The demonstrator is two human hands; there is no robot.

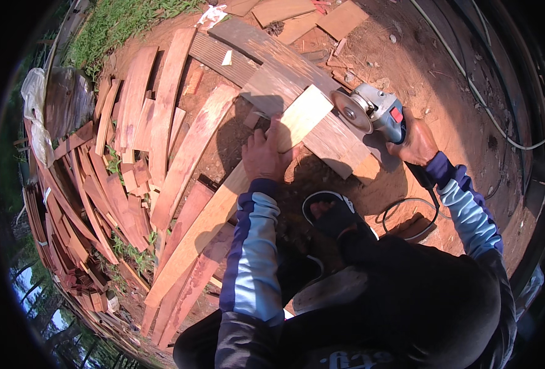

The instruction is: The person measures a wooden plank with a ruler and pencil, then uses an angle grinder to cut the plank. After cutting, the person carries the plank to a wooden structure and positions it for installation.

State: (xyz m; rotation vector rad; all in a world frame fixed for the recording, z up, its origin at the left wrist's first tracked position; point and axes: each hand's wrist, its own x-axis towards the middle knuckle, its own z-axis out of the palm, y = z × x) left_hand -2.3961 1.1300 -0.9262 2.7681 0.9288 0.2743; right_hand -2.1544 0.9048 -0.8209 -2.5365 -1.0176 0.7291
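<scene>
A long, pale wooden plank runs from the lower left up to the middle, its far end lying across a weathered board. My left hand grips this plank near that end, fingers wrapped over it. In my right hand is an angle grinder with a grey metal head and dark blue body. Its round disc is just right of the plank's end, above the weathered board; whether it touches the wood I cannot tell. The grinder's cord drops from beneath my right hand.
Several reddish planks fan out on the left, beside a heap of offcuts. Clear plastic sheeting hangs at the far left. A black cord loops near my foot. A pale hose curves along the right.
</scene>
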